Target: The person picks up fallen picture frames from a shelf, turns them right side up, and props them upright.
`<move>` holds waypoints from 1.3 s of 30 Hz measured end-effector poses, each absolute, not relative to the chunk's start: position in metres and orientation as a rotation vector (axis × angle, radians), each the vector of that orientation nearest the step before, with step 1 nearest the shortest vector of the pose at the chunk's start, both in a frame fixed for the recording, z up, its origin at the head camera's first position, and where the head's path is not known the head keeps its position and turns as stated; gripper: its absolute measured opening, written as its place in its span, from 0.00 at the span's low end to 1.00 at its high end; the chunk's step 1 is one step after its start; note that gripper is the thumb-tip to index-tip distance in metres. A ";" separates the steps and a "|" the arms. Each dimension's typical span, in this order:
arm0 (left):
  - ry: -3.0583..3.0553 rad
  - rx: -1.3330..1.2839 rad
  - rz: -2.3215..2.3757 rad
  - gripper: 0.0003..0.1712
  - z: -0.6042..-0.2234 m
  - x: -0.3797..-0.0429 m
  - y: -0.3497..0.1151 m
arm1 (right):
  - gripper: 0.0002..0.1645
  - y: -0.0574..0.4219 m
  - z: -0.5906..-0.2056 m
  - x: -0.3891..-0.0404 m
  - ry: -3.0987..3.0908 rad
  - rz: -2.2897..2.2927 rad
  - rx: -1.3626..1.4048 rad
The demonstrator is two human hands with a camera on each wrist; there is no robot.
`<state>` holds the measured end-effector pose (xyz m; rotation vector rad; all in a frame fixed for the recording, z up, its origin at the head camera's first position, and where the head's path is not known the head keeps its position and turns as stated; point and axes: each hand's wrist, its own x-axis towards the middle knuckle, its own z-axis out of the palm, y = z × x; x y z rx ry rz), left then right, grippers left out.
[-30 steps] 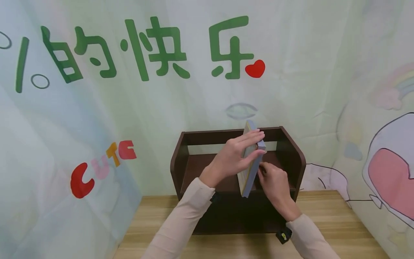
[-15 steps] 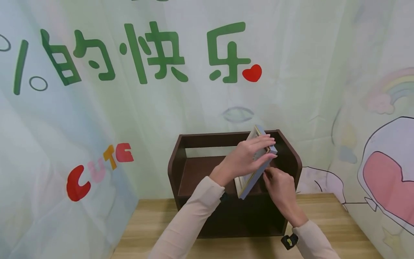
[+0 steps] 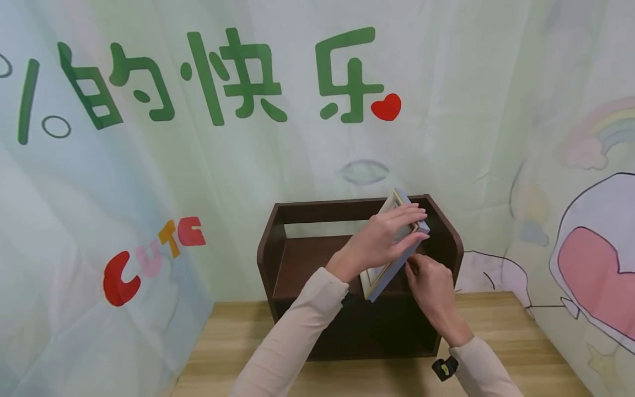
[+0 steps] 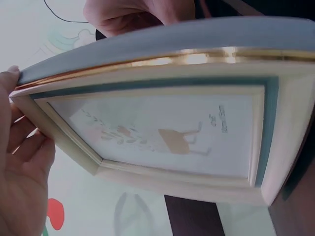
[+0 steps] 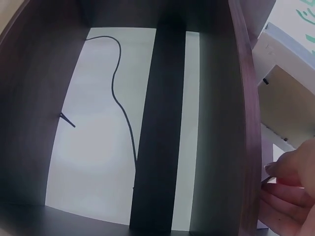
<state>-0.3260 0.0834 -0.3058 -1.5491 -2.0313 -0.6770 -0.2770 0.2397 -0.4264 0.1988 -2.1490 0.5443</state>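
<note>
Two hands are at a blue-edged, gold-trimmed picture frame (image 4: 162, 132). The left hand (image 3: 379, 238) grips its upper end; the right hand (image 3: 432, 286) has curled fingers behind it, though whether they pinch anything cannot be told. Tilted, the frame is at the upper level of a dark-brown desktop shelf (image 3: 310, 262).

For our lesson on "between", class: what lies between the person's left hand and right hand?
The tilted picture frame lies between left hand and right hand, as the head view shows.
</note>
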 end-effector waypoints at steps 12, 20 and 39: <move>-2.001 -1.481 -0.946 0.28 -0.308 -0.328 0.083 | 0.06 0.230 -0.404 -0.254 -2.058 0.634 0.241; -2.070 -1.157 -1.392 0.22 -0.322 -0.355 0.068 | 0.10 0.216 -0.385 -0.223 -2.061 0.831 0.141; -2.292 -0.780 -1.641 0.20 -0.381 -0.400 0.059 | 0.16 0.193 -0.387 -0.218 -2.115 0.972 0.040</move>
